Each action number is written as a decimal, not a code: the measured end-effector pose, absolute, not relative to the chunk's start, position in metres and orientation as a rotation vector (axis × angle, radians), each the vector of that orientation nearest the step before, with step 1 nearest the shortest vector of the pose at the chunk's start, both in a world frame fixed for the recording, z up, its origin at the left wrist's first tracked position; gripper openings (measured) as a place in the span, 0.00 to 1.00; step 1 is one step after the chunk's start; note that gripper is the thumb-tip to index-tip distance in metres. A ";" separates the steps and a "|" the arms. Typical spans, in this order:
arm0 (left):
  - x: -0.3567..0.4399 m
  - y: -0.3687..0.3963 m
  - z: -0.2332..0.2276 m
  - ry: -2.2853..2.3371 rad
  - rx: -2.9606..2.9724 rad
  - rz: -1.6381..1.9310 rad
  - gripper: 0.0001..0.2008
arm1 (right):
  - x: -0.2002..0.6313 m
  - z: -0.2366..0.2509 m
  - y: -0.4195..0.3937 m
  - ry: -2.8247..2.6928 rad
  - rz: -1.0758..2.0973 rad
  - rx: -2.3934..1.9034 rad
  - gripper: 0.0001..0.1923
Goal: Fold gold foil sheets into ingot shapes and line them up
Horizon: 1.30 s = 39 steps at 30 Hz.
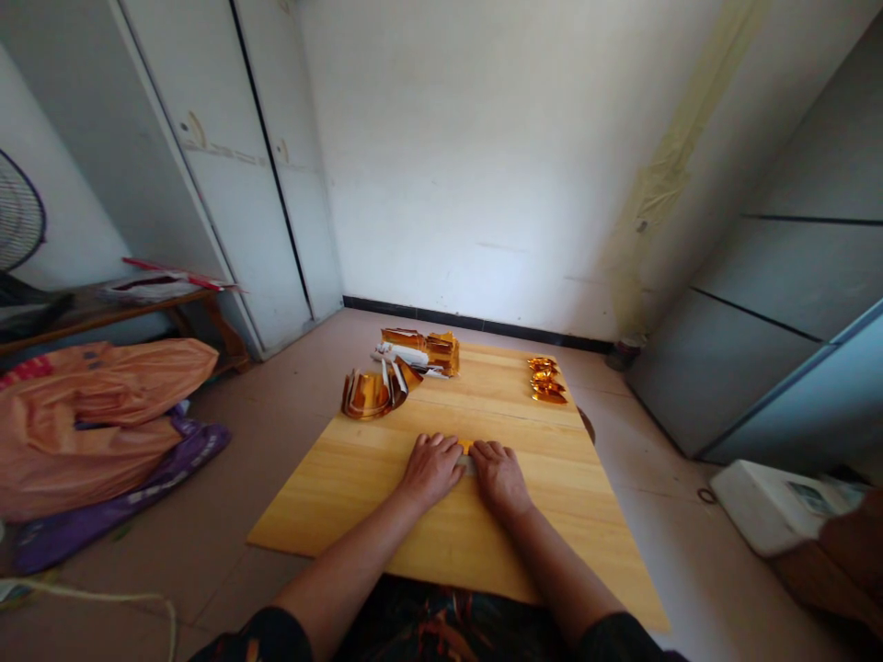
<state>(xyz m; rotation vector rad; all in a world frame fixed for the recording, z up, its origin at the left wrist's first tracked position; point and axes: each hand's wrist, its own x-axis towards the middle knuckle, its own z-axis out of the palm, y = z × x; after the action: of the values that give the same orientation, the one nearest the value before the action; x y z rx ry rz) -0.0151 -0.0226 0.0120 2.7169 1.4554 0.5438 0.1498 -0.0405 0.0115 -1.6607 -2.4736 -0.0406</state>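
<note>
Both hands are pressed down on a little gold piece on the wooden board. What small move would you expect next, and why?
Probably a firm press along the fold: the left hand and right hand flank a small gold paper piece, mostly hidden, flat on the wooden board. Folded gold pieces lie finished farther away.

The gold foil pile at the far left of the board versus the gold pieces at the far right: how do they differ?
The left foil pile is bigger and loose, with curled strips and white paper mixed in; the right gold pieces are few, small, compact and set in a short row. The left pile overhangs the board edge; the right pieces lie inside it. Both are shiny gold and away from the hands.
</note>
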 end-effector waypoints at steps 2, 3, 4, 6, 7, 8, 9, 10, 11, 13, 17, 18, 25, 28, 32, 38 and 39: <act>-0.015 -0.024 0.012 1.488 2.711 0.544 0.09 | 0.152 0.011 -0.041 -2.475 -0.049 -1.667 0.14; -0.015 -0.025 0.011 1.506 2.707 0.538 0.09 | 0.154 0.010 -0.041 -2.473 -0.055 -1.675 0.14; -0.015 -0.026 0.011 1.520 2.704 0.531 0.09 | 0.155 0.010 -0.041 -2.468 -0.063 -1.689 0.14; -0.015 -0.027 0.012 1.536 2.696 0.528 0.10 | 0.156 0.010 -0.040 -2.448 -0.076 -1.733 0.14; -0.015 -0.027 0.012 1.541 2.693 0.533 0.10 | 0.156 0.011 -0.040 -2.437 -0.078 -1.759 0.13; -0.015 -0.028 0.011 1.543 2.690 0.540 0.10 | 0.156 0.011 -0.039 -2.425 -0.077 -1.784 0.12; -0.015 -0.028 0.011 1.543 2.689 0.549 0.11 | 0.155 0.012 -0.039 -2.412 -0.075 -1.807 0.12; -0.015 -0.027 0.011 1.541 2.689 0.557 0.10 | 0.155 0.014 -0.039 -2.398 -0.075 -1.824 0.11; -0.015 -0.027 0.010 1.539 2.690 0.564 0.10 | 0.154 0.015 -0.038 -2.387 -0.081 -1.827 0.11; -0.015 -0.026 0.008 1.527 2.694 0.575 0.10 | 0.151 0.017 -0.037 -2.391 -0.105 -1.774 0.13; -0.016 -0.024 0.007 1.507 2.701 0.565 0.10 | 0.147 0.018 -0.035 -2.511 -0.069 -1.556 0.17; -0.016 -0.024 0.008 1.506 2.701 0.557 0.10 | 0.148 0.018 -0.034 -2.524 -0.046 -1.544 0.16; -0.015 -0.025 0.015 1.497 2.715 0.510 0.10 | 0.175 0.017 -0.039 -2.473 -0.084 -1.627 0.13; -0.010 -0.020 0.015 1.458 2.737 0.461 0.07 | 0.183 0.018 -0.042 -2.459 -0.104 -1.638 0.12; -0.005 -0.013 0.011 1.263 2.713 0.420 0.11 | 0.182 0.019 -0.039 -2.448 -0.091 -1.649 0.11; -0.004 -0.016 0.005 1.100 2.593 0.575 0.10 | 0.191 0.016 -0.028 -2.412 0.059 -1.546 0.14; -0.004 -0.016 0.005 1.102 2.574 0.577 0.10 | 0.195 0.014 -0.027 -2.410 0.091 -1.515 0.15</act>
<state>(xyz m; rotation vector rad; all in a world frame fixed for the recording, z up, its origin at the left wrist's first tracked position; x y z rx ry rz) -0.0037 -0.0163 0.0050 2.5741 1.1015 0.5769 0.1946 -0.0270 0.0142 -1.5150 -2.4096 0.0912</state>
